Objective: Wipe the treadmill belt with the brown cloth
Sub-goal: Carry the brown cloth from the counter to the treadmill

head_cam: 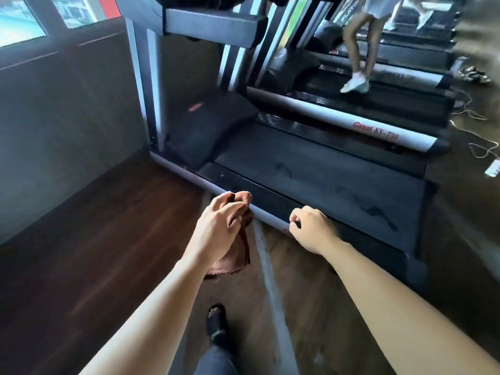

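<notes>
In the head view, another person's white sneakers (354, 86) stand on the neighbouring treadmill (378, 125), beyond the footprinted treadmill belt (324, 169). The left hand (216, 226) has its fingers clenched on the brown cloth (235, 258), which hangs beside the silver side rail (266, 216). The right hand (311, 228) hovers over that rail with fingers loosely curled and nothing in them.

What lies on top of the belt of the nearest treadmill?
Only dark footprint marks show on the treadmill belt. The brown cloth is not on it: the left hand holds it beside the treadmill. The right hand covers part of the near side rail.
</notes>
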Tool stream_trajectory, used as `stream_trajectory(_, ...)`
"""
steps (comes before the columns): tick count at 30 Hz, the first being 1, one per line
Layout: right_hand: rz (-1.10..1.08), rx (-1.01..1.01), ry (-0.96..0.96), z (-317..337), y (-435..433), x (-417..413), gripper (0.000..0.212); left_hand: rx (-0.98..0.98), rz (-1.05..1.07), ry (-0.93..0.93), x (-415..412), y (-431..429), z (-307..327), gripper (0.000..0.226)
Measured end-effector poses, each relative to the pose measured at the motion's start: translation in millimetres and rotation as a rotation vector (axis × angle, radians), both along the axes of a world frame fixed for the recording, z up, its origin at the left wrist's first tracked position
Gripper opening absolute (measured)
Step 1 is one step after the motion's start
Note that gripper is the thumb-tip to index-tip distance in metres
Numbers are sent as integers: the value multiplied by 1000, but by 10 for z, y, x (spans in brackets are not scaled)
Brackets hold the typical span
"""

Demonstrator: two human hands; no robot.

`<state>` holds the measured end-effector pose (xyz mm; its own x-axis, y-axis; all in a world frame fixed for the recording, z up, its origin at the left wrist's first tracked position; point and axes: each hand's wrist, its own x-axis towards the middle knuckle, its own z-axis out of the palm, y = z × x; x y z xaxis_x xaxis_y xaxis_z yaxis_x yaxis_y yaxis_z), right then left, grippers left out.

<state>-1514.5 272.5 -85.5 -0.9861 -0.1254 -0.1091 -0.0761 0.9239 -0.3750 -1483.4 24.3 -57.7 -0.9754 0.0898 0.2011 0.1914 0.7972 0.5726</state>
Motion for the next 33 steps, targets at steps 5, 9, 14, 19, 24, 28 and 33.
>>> stream_trajectory(5, -117, 0, 17, -126, -96, -833, 15, 6, -96, -8, -1110, -171, -128, 37)
stream_trajectory(9, -242, -71, 17, -135, -225, -1481, 12, 18, -194, -47, -1974, -302, -122, 40)
stream_trajectory(14, -374, -139, 93, -77, -291, -2083, 10, -3, -311, -44, -2996, -318, -33, 40)
stream_trajectory(19, -481, -167, 87, -198, -106, -2486, 9, 2, -390, -62, -3777, -43, -174, 42)
stream_trajectory(24, -566, -149, 97, -481, 226, -2855, 10, -17, -449, -104, -4422, 404, -486, 41)
stream_trajectory(28, -596, -126, 60, -706, 564, -3276, 12, -40, -481, -138, -4868, 791, -726, 39)
stream_trajectory(33, -623, -113, 39, -1001, 901, -3880, 11, -26, -482, -197, -5453, 1193, -1035, 38)
